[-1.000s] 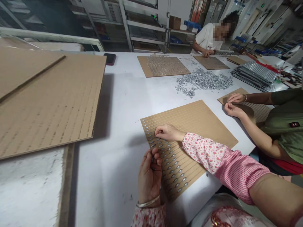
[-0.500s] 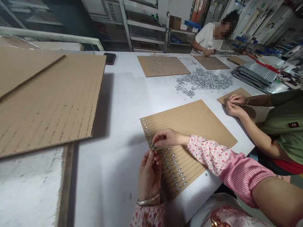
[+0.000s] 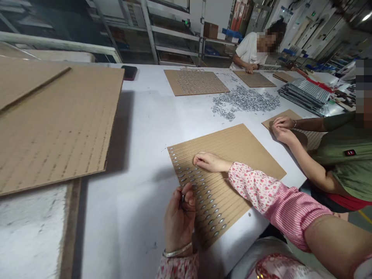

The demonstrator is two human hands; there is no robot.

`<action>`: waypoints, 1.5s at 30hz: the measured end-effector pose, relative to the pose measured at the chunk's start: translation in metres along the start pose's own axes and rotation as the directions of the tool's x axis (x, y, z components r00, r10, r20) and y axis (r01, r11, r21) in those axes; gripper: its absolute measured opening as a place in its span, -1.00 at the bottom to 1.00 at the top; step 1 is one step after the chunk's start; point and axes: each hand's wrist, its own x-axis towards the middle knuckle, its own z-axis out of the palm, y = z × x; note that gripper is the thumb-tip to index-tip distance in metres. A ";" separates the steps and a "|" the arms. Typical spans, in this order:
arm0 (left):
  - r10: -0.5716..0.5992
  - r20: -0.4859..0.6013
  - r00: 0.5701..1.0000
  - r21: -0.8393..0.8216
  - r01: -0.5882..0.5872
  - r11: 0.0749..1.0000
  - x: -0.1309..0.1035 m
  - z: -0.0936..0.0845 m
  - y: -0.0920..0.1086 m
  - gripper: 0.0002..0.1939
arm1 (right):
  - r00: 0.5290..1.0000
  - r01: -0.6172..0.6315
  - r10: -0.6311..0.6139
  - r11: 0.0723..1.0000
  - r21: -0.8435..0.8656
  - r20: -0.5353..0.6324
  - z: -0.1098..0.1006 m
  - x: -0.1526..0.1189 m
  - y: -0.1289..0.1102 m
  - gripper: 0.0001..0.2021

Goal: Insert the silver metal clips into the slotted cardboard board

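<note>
While the left hand (image 3: 180, 221) turns palm up beside the near-left edge of the grooved cardboard panel (image 3: 247, 147), its grip curls closed around a small dark-looking piece (image 3: 183, 197), seen between thumb and fingers. The right hand (image 3: 207, 161) is palm down over the left part of the panel, its grip bunched with the fingertips pressed together; whether it pinches anything I cannot tell.

The panel lies flat on the white worktop (image 3: 139, 135). Silvery oval pieces (image 3: 223, 226) sit along its grooves in a band down the left side; the rest of the grooves hold none. At least 1 stray piece (image 3: 249, 214) lies on the worktop just beside the panel's near-right edge.

Beyond the panel, a loose heap (image 3: 247, 99) of the same pieces spreads directly on the worktop, in no container. Behind its left end, a filled panel (image 3: 170, 79) carries many rows of pieces, with a bare strip on the left. At the right, a person in green (image 3: 340, 159) holds both hands together over another panel (image 3: 293, 114). On the back shelf, a brown cardboard box (image 3: 210, 30) stands near blue bins (image 3: 231, 33); their contents are too small to tell.
</note>
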 end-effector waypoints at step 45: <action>0.152 0.164 0.975 0.047 -0.161 0.986 -0.002 -0.002 0.002 -0.68 | 0.975 0.198 -0.220 0.928 0.316 0.034 0.015 -0.002 -0.031 -0.87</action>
